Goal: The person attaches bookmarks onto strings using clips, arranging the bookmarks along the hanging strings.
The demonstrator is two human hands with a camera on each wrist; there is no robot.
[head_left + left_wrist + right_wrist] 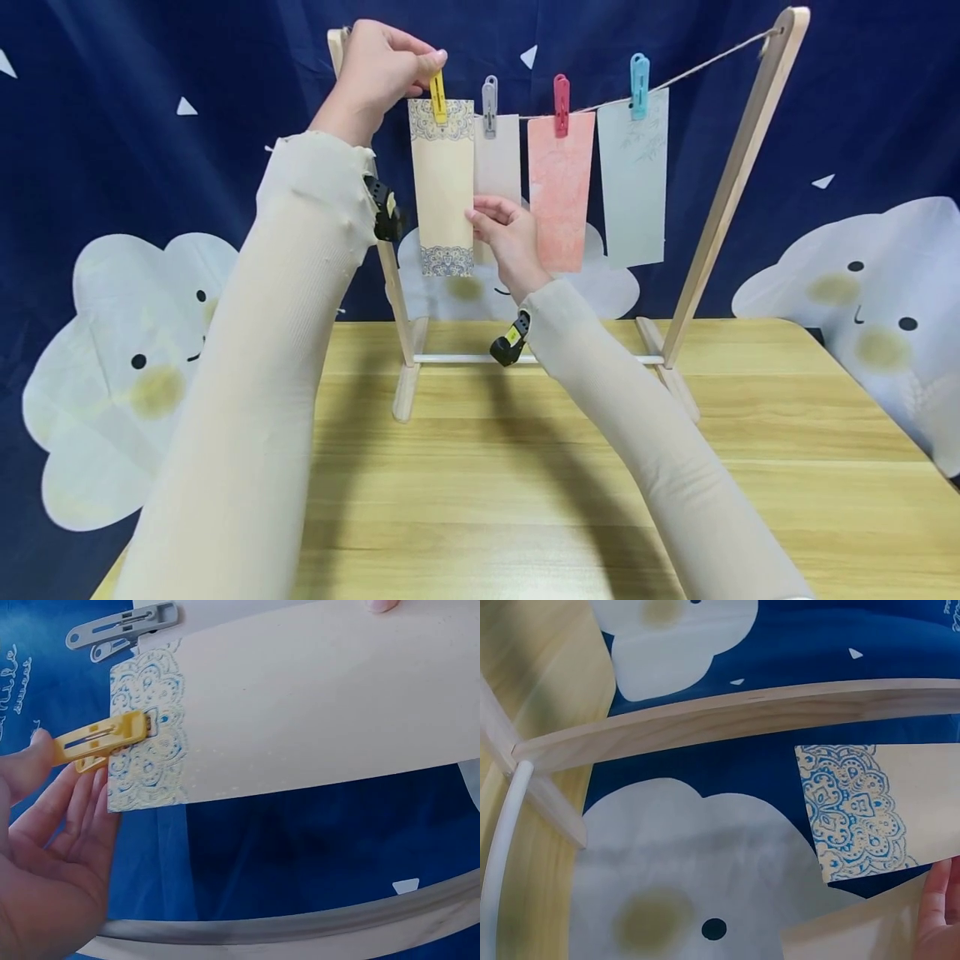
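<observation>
My left hand [377, 77] pinches the top of a yellow clothespin [438, 102] at the upper left of the head view. That clothespin sits on the upper edge of a cream card [442, 187] with blue lace-like patterns at both ends. Thumb and fingers of my right hand [512, 240] pinch the card's right edge below its middle. In the left wrist view, the thumb presses one arm of the yellow clothespin [101, 742] with fingers behind it. Whether the string runs through this clothespin is hidden. The patterned lower end [855, 814] hangs free in the right wrist view.
From a string [712, 60] on a wooden frame [738, 179] hang a pale card [497, 158] with a grey clothespin [490, 107], a coral card [558, 196] with a red one [561, 104], and a grey-green card [636, 187] with a blue one [639, 86]. The frame stands on a wooden table [465, 500].
</observation>
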